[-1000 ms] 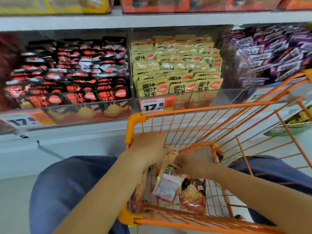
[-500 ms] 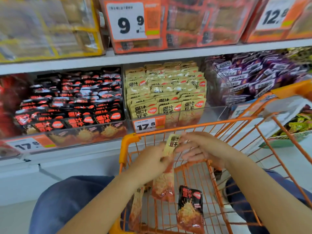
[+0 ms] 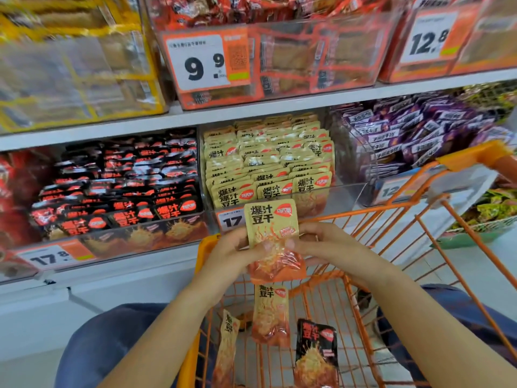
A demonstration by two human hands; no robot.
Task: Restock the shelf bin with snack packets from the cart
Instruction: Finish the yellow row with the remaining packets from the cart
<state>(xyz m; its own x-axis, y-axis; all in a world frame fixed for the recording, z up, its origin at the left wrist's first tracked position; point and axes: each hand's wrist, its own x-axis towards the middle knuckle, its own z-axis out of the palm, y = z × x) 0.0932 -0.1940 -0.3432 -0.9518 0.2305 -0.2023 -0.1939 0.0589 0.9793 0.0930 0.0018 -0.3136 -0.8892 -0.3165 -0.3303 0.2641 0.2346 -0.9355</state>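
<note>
1. My knees, in blue trousers [image 3: 112, 340], sit lowest in view on either side of the orange wire cart [image 3: 397, 247].
2. On the cart floor lie three loose packets: a black tofu-snack packet [image 3: 316, 357] at the right, a yellow packet [image 3: 270, 315] in the middle, and another yellow one [image 3: 227, 348] leaning at the left against the cart's side.
3. Above the cart, both my hands meet on one small stack of yellow snack packets [image 3: 272, 236], held upright with the printed face toward me.
4. My left hand [image 3: 232, 253] grips the stack's left edge, thumb on the front, fingers curled behind.
5. My right hand [image 3: 324, 247] pinches the right edge, fingertips [image 3: 291, 243] pressing the front of the stack.
6. The stack's top overlaps the price tag [image 3: 230, 219] on the front of the clear shelf bin [image 3: 344, 197] just beyond.
7. That bin holds rows of matching yellow packets [image 3: 268, 163], standing upright.
8. To its left is a bin of black packets [image 3: 120, 186] with a 17.8 tag [image 3: 49, 257]; to the right, purple packets [image 3: 414, 135].
9. On the shelf above stand orange-trimmed bins with tags reading 9.9 [image 3: 204, 63] and 12.8 [image 3: 428, 40], blurred.
</note>
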